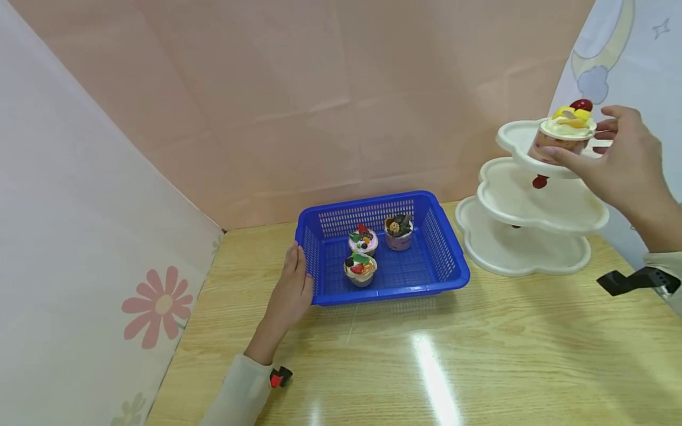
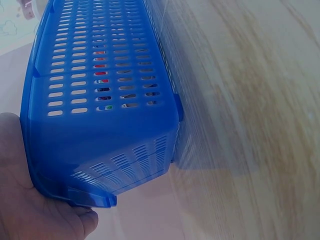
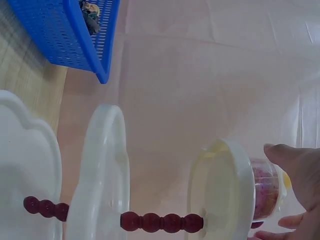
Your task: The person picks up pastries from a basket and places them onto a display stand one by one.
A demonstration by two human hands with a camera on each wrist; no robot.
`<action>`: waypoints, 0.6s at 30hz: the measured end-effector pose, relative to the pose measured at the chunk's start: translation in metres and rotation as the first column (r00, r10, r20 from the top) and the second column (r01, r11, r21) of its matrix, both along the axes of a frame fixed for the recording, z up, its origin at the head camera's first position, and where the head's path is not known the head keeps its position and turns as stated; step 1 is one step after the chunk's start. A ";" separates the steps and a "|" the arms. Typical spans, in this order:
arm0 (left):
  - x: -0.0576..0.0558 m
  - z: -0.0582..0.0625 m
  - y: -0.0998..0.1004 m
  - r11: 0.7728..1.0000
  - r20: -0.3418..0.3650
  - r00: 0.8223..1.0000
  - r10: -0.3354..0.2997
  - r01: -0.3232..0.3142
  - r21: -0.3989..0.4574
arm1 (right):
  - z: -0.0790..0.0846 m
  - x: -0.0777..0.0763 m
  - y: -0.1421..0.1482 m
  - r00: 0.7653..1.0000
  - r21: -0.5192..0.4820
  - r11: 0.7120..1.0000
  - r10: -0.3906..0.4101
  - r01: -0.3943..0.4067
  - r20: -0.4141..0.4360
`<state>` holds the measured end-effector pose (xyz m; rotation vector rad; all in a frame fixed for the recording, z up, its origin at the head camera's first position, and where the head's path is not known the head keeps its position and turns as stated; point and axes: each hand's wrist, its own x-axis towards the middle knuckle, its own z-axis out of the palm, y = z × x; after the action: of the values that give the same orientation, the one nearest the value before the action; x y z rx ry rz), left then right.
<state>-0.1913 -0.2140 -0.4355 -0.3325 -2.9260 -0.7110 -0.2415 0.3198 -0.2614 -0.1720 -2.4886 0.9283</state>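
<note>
On the far left a pale cloth [image 1: 96, 195] printed with a pink flower [image 1: 160, 307] hangs beside the wooden surface [image 1: 367, 367]. Next comes the person's left hand [image 1: 293, 287], its fingers mostly straight and laid along the near-left end of a blue plastic basket [image 1: 367, 294], touching the rim without lifting it. Inside the basket stand three cupcakes: one with a strawberry and green leaf [image 1: 360, 273] at the front, one with pink cream [image 1: 363, 244] touching or just behind it, and a dark-topped one [image 1: 398, 241] a little apart to their right. Right of the basket, on the same surface, is a white three-tier stand [image 1: 570, 204] with wavy-edged trays and dark red beaded posts. At its top tray is a clear dessert cup [image 1: 559, 141], upright, its base seemingly touching the tray, with cream, yellow fruit and a red cherry [image 1: 581, 105] on top. The right hand [image 1: 631, 157], partly open, holds it loosely between thumb and curved fingers. A black strap [image 1: 639, 279] shows at that wrist.
</note>
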 end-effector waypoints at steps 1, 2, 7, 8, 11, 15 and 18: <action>0.000 0.000 0.000 1.000 -0.005 1.000 -0.001 0.001 0.001 | -0.002 0.002 -0.002 0.999 0.007 1.000 -0.016 0.016 -0.033; 0.000 0.000 0.001 1.000 -0.009 1.000 -0.002 0.002 0.002 | -0.004 0.004 -0.004 0.996 0.029 0.999 -0.027 0.029 -0.084; 0.001 0.001 0.001 1.000 -0.022 1.000 -0.010 0.010 -0.002 | -0.020 0.013 -0.017 0.913 0.175 0.978 -0.033 0.113 -0.407; 0.002 0.002 0.000 1.000 -0.022 1.000 -0.011 0.011 -0.003 | -0.022 0.015 -0.020 0.890 0.205 0.971 -0.017 0.123 -0.455; 0.003 0.002 -0.001 1.000 -0.022 1.000 -0.010 0.010 -0.003 | -0.025 0.019 -0.033 0.862 0.248 0.963 0.036 0.104 -0.505; 0.003 0.003 -0.002 1.000 -0.025 1.000 -0.009 0.009 0.004 | -0.029 0.026 -0.050 0.914 0.241 0.971 0.099 -0.001 -0.393; 0.002 0.002 -0.002 1.000 -0.021 1.000 -0.011 0.011 0.004 | -0.032 0.029 -0.061 0.948 0.231 0.969 0.152 -0.088 -0.278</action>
<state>-0.1889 -0.2157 -0.4338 -0.3532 -2.9045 -0.7108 -0.2121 0.2587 -0.2936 0.1812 -2.3174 0.6657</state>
